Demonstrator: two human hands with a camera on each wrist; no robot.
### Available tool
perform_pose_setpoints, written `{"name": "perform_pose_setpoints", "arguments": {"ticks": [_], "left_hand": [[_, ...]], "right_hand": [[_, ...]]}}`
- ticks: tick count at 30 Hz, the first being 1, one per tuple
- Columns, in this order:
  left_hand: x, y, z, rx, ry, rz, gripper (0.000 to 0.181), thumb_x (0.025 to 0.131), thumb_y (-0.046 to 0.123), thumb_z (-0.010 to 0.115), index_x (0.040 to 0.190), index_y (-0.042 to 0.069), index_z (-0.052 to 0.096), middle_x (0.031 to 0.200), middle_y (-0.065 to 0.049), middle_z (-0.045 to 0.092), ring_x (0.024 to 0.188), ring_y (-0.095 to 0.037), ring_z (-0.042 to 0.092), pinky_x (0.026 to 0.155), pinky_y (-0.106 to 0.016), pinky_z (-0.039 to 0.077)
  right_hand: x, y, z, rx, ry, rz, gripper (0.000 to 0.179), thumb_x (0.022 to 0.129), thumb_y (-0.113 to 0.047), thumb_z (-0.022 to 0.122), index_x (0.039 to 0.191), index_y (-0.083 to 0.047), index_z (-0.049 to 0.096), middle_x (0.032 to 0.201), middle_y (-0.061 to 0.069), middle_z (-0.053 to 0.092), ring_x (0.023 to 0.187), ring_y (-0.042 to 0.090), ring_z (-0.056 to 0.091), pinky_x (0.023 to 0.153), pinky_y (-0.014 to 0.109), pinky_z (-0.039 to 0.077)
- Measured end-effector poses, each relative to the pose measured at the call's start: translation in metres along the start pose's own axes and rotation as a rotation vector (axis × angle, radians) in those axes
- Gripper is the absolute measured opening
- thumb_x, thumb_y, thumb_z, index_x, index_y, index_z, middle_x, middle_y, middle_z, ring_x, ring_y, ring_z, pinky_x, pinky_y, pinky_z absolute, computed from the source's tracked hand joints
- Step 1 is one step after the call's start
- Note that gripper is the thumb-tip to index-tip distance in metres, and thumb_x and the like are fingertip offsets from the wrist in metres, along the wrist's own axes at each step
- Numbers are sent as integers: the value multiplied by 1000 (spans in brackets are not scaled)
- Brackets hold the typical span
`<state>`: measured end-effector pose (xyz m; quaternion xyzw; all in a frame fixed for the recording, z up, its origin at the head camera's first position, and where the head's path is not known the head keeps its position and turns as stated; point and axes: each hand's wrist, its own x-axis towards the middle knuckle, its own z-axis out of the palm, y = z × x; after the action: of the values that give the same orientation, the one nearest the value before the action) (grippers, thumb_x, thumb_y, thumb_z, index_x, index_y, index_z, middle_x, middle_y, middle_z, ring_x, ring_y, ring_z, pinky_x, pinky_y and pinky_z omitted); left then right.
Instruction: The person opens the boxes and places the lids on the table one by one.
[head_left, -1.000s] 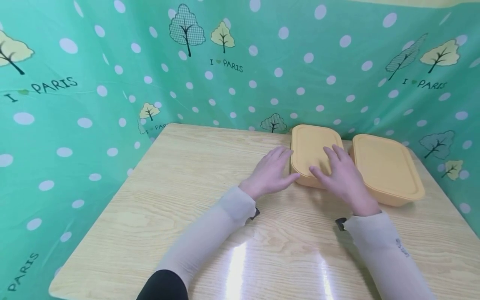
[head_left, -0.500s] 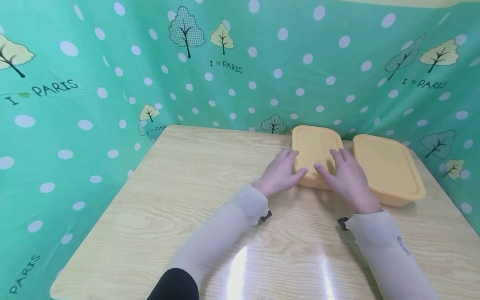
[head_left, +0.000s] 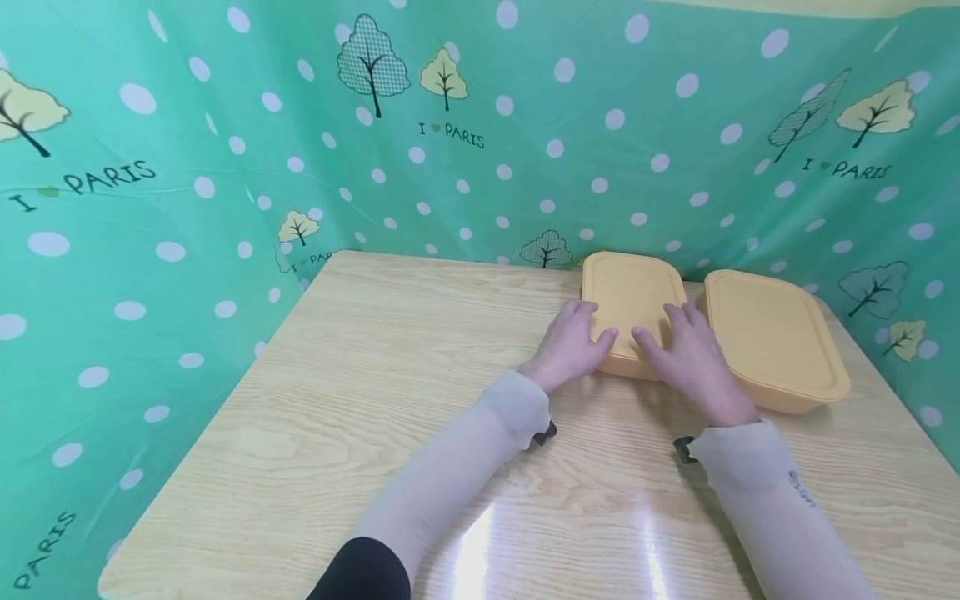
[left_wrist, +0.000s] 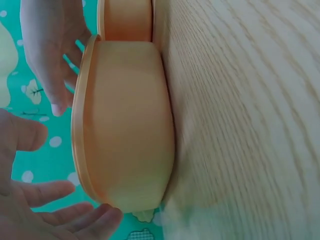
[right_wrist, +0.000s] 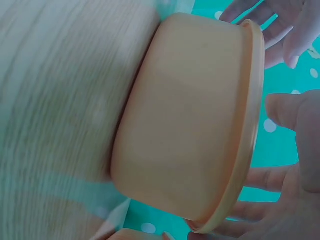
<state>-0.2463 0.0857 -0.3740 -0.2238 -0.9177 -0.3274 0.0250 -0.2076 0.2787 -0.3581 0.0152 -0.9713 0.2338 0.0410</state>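
Observation:
A pale orange lidded food container point(head_left: 630, 287) sits near the table's back edge in the head view. My left hand point(head_left: 567, 348) is at its left front corner, its fingers by the lid's left side. On the other side, my right hand point(head_left: 693, 362) spreads over the right front part, thumb above the lid. In the left wrist view, the left hand point(left_wrist: 65, 207) has its fingertips at the lid's rim, thumb apart. The right hand point(right_wrist: 280, 200) in the right wrist view reaches behind the rim with extended fingers. Whether the fingertips press the sides is partly hidden.
A second, larger orange lidded container point(head_left: 772, 333) stands close to the right, near my right hand. Behind the wooden table point(head_left: 360, 358) hangs a green dotted cloth point(head_left: 465, 75), also along the left and right sides.
My left hand has moved right and slightly down, in to the container's left side. My right hand has shifted slightly right and down. Both containers stay in place.

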Motion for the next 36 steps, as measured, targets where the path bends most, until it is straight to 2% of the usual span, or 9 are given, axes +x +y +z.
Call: {"name": "perform_pose_setpoints", "arguments": {"ticks": [3,11,15,17,20,22,24,28,36], "left_hand": [[3,-2,3,-23,2,-36,59,96,42,50,141,5,42,141,-10,41,124,-23,47,105,-31,37],[5,-5,8,-46,-2,-83,60,96,38,52,142,3,39,139,-12,42,123,-26,48,105,-33,38],[5,-5,11,-66,-9,-102,63,95,36,53,145,2,35,142,-13,40,126,-26,46,107,-32,36],[6,-5,12,-91,-15,-115,64,95,35,54,145,1,33,144,-13,39,129,-26,43,108,-32,33],[7,-6,13,-138,-22,-141,66,95,33,55,146,0,31,147,-13,38,134,-25,38,110,-32,30],[7,-7,13,-164,-25,-156,66,95,33,55,146,-1,30,148,-13,37,136,-25,35,111,-32,28],[7,-8,14,-178,-27,-167,67,94,33,55,146,0,30,148,-12,37,136,-25,35,111,-31,28],[8,-8,14,-190,-29,-183,66,94,34,55,146,2,31,147,-11,38,135,-24,36,110,-31,30],[7,-6,13,-195,-26,-188,66,94,33,57,146,3,32,146,-11,40,134,-24,37,110,-31,30]], "right_hand": [[0,2,1,3,-10,13,93,91,-64,40,147,8,18,149,38,5,134,57,11,100,73,18],[2,6,3,27,-1,64,90,94,-57,40,146,11,13,148,40,6,131,59,16,101,71,21],[4,9,1,66,-1,80,79,99,-41,35,145,16,7,143,42,17,129,57,25,101,68,25],[4,11,0,85,-8,89,70,100,-30,33,143,19,7,137,43,27,122,53,36,96,63,37],[5,14,0,94,-39,119,62,98,-19,30,140,21,8,122,39,40,103,46,48,72,49,50],[5,15,0,99,-67,147,59,96,-15,28,139,22,10,110,35,44,89,40,50,57,38,47],[5,16,0,103,-84,171,59,94,-13,27,139,22,11,102,30,45,81,37,51,51,33,44],[5,16,0,113,-104,205,60,92,-12,27,139,22,11,99,27,45,80,35,51,51,31,42],[5,17,-1,113,-107,207,60,92,-11,27,138,23,11,97,27,46,79,34,50,51,32,41]]}}
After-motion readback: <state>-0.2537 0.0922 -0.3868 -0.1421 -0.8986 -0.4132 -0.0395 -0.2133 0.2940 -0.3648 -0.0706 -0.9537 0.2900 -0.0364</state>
